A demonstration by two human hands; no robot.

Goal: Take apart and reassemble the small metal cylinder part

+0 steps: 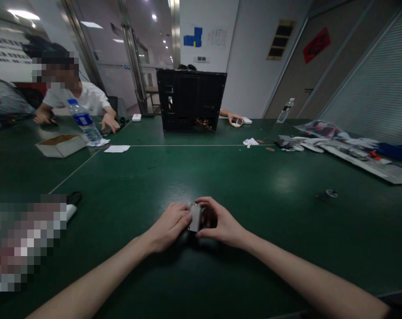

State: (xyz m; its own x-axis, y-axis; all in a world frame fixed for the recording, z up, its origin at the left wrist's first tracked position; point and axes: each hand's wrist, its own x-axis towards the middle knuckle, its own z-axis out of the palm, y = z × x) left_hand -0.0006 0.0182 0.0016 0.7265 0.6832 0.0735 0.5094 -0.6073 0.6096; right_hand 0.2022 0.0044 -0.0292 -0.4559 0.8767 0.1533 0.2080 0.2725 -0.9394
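Observation:
A small grey block (195, 217), metal-looking with a ribbed face, is held between my two hands just above or on the green table (201, 177). My left hand (170, 227) presses against its left side, fingers together and thumb along its near edge. On the other side, my right hand (225, 223) grips it with thumb and fingers curved around its ends. Something dark shows inside the curl of my right hand; I cannot make out what it is.
A black computer case (191, 99) stands across the table. At left are a water bottle (86, 124), a cardboard box (61, 146) and a seated person (84, 95). A small dark round item (330, 193) lies at right, near cluttered boards and bags (353, 150).

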